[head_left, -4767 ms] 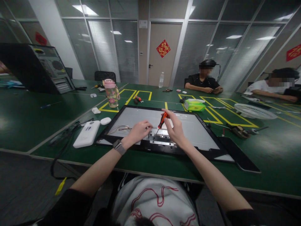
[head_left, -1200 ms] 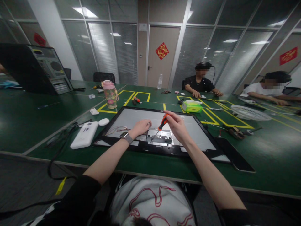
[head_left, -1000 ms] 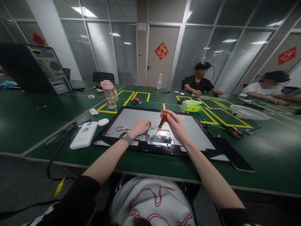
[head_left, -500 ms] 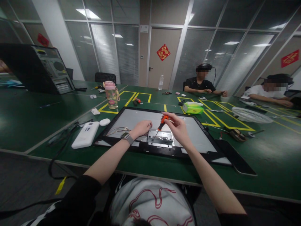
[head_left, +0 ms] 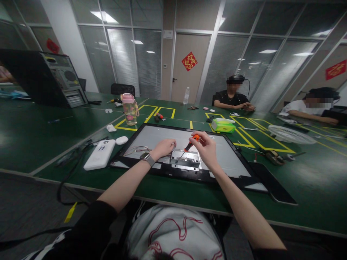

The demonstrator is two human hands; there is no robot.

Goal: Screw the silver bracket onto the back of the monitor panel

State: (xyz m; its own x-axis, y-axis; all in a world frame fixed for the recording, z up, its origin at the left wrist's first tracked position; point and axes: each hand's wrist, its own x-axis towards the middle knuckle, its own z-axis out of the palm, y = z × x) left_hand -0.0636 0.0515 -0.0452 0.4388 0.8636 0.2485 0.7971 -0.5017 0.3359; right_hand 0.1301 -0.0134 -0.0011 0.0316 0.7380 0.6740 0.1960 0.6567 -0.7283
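Note:
My right hand (head_left: 206,147) pinches the orange and black handle of a screwdriver (head_left: 189,144). The screwdriver leans, its thin shaft slanting down and left to a silver metal bracket (head_left: 187,167). That bracket lies at the near edge of a large flat display panel (head_left: 230,155), grey-white with a black frame. My left hand (head_left: 164,147), with a watch on the wrist, rests on the panel just left of the bracket. Its fingers are curled in and their tips are hidden, so anything between them cannot be seen. Thin wires (head_left: 137,148) lie beside that hand.
Left of the panel are a white power bank (head_left: 99,154), a white case (head_left: 121,140) and a tumbler (head_left: 130,110). A black phone-like slab (head_left: 272,182) and tape measure (head_left: 272,156) lie right. A tissue pack (head_left: 223,125) stands beyond. Two people sit across the table.
My right hand has shifted slightly right, and the screwdriver handle tilts further right. My left hand keeps its place. The person in black across the table has drawn their hands together.

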